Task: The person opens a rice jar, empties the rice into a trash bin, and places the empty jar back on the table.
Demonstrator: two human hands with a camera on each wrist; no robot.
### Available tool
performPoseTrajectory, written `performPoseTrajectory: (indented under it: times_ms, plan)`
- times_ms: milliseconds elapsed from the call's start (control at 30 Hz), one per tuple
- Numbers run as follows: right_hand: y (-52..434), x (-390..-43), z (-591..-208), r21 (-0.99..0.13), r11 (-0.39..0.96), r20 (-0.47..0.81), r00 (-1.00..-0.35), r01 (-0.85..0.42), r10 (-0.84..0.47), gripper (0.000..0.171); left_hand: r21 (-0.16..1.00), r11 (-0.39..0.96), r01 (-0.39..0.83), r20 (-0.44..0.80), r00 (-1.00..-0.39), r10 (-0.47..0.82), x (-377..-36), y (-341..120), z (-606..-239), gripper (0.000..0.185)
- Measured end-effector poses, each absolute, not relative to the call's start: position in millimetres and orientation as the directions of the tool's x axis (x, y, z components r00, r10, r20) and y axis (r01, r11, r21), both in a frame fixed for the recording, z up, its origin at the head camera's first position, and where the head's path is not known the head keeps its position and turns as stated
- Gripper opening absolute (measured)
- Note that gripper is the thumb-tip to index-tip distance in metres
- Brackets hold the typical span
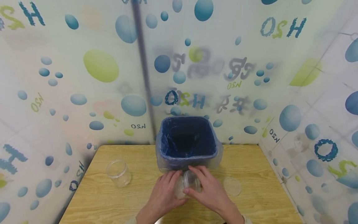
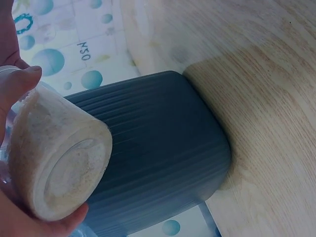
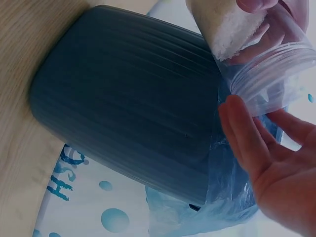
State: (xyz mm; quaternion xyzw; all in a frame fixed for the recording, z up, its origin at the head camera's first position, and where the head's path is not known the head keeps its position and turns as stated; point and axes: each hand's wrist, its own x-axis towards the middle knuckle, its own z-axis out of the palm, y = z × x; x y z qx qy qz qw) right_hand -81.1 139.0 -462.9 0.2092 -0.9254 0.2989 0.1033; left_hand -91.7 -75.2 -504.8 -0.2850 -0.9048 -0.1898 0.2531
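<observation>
From the head view, your left hand (image 1: 165,193) and right hand (image 1: 208,186) meet at the near edge of the wooden table (image 1: 251,161), both on a clear plastic jar (image 1: 186,184) that lies tilted between them. The jar sits just in front of the blue bin (image 1: 186,140) lined with a clear bag, its open mouth turned up and away from you toward the bin, so its long axis runs from your wrists to the bin's near wall. Both hands are equally near it. An empty clear jar (image 1: 118,173) stands upright well to the left, and a round clear lid (image 1: 231,186) lies flat just right of your right hand.

The left wrist view shows what the head view hides: the jar (image 2: 54,163) is packed with a pale, grainy filling, and you see its base end-on. Your left thumb and fingers (image 2: 19,89) curl round the jar's body, gripping it. The bin's ribbed grey-blue wall (image 2: 163,148) is right behind the jar, close to touching.

The right wrist view gives the other end: the jar's threaded mouth (image 3: 269,74) has no lid, and the white filling (image 3: 232,29) sits back from the rim. Your right hand (image 3: 276,168) is spread with straight fingers just beside the mouth, not wrapped round it; whether it touches I cannot tell. The bin liner (image 3: 217,197) bunches below.
</observation>
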Motion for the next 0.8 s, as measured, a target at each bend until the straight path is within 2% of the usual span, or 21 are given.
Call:
performPoseTrajectory:
  times_ms: [200, 433, 667, 800]
  plan:
    - [143, -82, -463, -0.515, 0.688, 0.347, -0.858, -0.511, -0.378, 0.072, 0.191, 0.762, 0.619, 0.588, -0.693, 0.416, -93, -75, -507, 0.096]
    - [154, -85, -467, -0.549, 0.549, 0.402, -0.775, -0.631, -0.488, 0.075, 0.179, 0.742, 0.647, 0.616, -0.661, 0.429, -94, -76, -508, 0.089]
    - [159, -87, -469, -0.498, 0.501, 0.44, -0.704, -0.708, -0.557, 0.077, 0.165, 0.735, 0.657, 0.625, -0.647, 0.438, -97, -75, -509, 0.098]
    - [160, -87, -471, -0.494, 0.484, 0.454, -0.689, -0.723, -0.565, 0.077, 0.169, 0.734, 0.658, 0.621, -0.649, 0.439, -97, -75, -510, 0.099]
